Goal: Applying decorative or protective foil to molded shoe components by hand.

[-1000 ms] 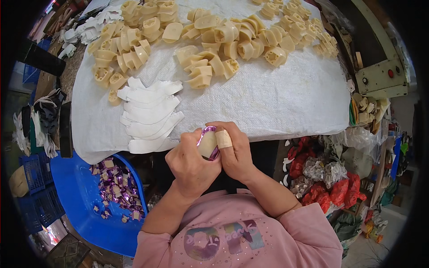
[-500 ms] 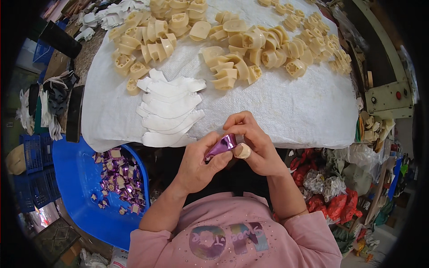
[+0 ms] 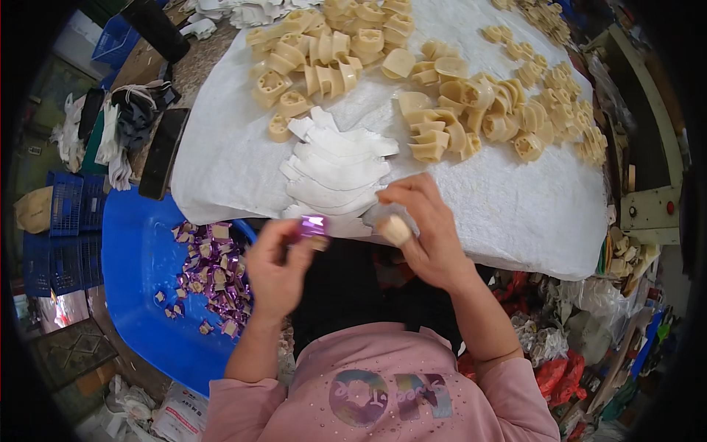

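**Grip and elbow-room notes, shiny stuff edition**

Biggest first, everything placed off my fan of white strips. The tabletop under them has a woven white cover. Its near edge runs right by the strips' near end, so anything let go on my side of them would probably drop. Plain cover shows to the right of the strips, which looks like my best room for moving sideways.

The blue tub sits left of the strips and nearer me, with lots of small purple-and-beige bits in it. Watch the rim, it's close to my left wrist. The beige moulded pieces are heaped beyond the strips and off to their right, so reaching far that way gets crowded.

My right hand is just right of the strips' near end, thumb and fingers apart, nothing I can make out in it (bit blurry). My left hand is nearer me and to their left, pinching the purple piece.

That piece is just left of the strips' near end. I'd guess it's light, firm underneath, with a slick skin that might crease. I'd hold it by the edges.
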Motion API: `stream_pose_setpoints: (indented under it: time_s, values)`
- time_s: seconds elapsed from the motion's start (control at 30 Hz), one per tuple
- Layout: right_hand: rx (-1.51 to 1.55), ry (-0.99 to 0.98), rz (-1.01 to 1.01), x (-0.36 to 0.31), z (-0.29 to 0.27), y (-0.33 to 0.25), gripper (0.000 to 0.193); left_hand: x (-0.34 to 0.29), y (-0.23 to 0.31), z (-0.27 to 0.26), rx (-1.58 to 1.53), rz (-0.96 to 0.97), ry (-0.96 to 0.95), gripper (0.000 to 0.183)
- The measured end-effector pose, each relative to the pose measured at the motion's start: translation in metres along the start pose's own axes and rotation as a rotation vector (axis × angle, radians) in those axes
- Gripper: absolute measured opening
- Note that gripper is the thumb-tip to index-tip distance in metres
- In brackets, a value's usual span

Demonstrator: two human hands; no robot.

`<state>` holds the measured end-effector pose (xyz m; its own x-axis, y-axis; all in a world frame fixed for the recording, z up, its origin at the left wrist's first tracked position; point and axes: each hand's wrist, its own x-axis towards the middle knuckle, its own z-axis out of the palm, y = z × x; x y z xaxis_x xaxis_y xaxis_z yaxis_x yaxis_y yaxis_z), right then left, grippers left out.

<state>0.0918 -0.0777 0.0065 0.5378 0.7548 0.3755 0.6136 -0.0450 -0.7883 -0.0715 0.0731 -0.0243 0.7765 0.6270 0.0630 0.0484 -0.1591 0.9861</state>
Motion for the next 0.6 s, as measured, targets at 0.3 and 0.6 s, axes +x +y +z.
stream_pose_setpoints:
  time_s: [0.3, 0.6]
  values:
    - [-0.571, -0.021, -0.096, 0.027, -0.001, 0.021, 0.037, -0.059, -0.065, -0.138, 0.792, -0.114, 0.583, 0.029]
    - [-0.683, -0.055, -0.074, 0.029, 0.004, 0.030, 0.033, -0.003, -0.017, -0.055, 0.847, 0.300, 0.392, 0.032]
